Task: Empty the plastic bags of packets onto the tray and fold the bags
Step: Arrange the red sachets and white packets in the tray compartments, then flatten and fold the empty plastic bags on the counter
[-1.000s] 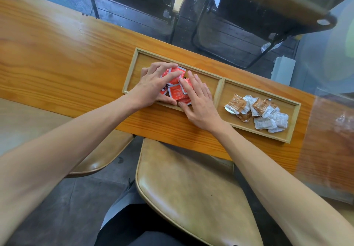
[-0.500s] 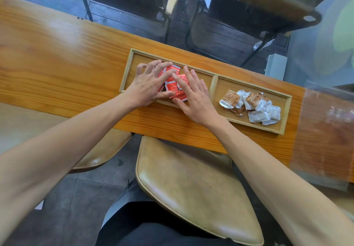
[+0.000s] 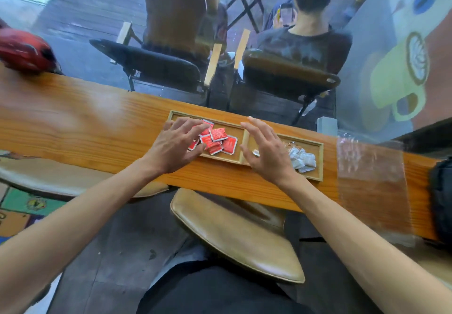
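Long wooden tabletop [image 3: 73, 127] runs along a glass window [image 3: 73, 7]. Tan padded stool [image 3: 234, 235] below, grey floor [image 3: 110, 252]. Outside: dark folding chairs [image 3: 156, 66], seated person [image 3: 310, 37] w/ back turned, mug mural [image 3: 401, 78] at right. Daylight.

red packets [image 3: 215, 140] with white print, too blurred to read

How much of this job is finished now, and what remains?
Emptying looks done: red packets fill the tray's left compartment, white packets the right. In hand: both open hands, left hand and right hand, over the tray, gripping nothing. Left: a clear bag lies flat on the counter; whether it is folded is unclear.
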